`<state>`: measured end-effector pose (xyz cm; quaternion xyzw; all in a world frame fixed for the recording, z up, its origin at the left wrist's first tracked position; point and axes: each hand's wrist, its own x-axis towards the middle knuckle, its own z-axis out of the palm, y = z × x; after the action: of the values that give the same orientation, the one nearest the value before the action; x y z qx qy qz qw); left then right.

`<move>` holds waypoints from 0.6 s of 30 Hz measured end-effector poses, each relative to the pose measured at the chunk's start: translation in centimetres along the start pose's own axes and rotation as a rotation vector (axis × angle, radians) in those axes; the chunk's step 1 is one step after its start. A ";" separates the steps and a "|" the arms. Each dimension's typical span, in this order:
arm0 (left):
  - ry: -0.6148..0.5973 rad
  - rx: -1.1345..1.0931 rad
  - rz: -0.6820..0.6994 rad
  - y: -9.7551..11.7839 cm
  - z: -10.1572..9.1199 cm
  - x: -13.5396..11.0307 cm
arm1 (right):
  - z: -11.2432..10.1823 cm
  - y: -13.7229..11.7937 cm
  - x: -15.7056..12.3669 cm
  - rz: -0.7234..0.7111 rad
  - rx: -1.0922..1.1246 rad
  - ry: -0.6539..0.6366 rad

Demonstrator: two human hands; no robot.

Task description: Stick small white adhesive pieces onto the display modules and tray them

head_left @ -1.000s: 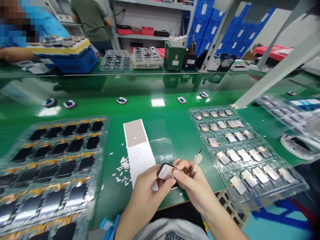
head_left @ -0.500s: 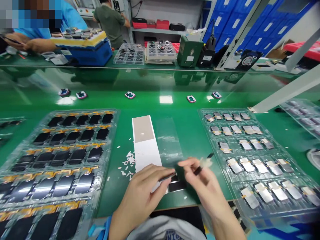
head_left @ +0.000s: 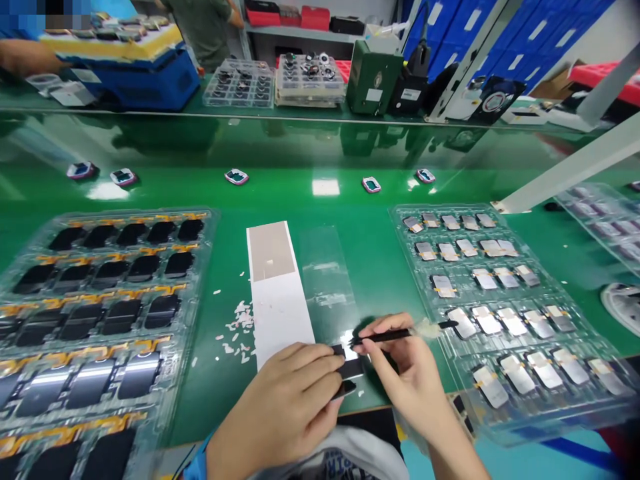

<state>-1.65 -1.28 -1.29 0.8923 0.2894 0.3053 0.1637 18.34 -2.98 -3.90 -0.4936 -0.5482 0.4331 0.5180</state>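
Left-hand fingers [head_left: 310, 363] grip a black display panel [head_left: 349, 369] near the desk's [head_left: 225, 400] front edge; right-hand fingers [head_left: 380, 327] pinch black tweezers [head_left: 387, 337] at the panel's edge.

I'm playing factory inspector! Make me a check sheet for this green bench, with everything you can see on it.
Surface: shiny green workbench.
Job's things: black tweezers in the right hand; black flat part under the left hand.
Clutter: white paper scraps beside a white strip; clear film.
Grippers: none; two bare hands.
Cables: nothing seen on the bench.
Surroundings: plastic trays of black screens and silver parts; green box; blue bins; co-worker's hand.
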 end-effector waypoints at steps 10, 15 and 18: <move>-0.024 -0.025 -0.042 0.1 0.1 -0.1 | 0.0 -0.3 -0.4 -0.033 -0.112 0.027; -0.036 -0.046 -0.057 0.1 0.1 0.0 | 0.4 -0.4 -0.3 0.004 -0.117 0.065; -0.034 -0.063 -0.061 0.1 0.2 0.0 | 0.5 -0.5 -0.1 0.044 -0.087 0.077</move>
<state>-1.50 -1.38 -1.40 0.8824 0.3040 0.2940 0.2060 17.84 -3.16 -3.47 -0.5439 -0.5349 0.4008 0.5073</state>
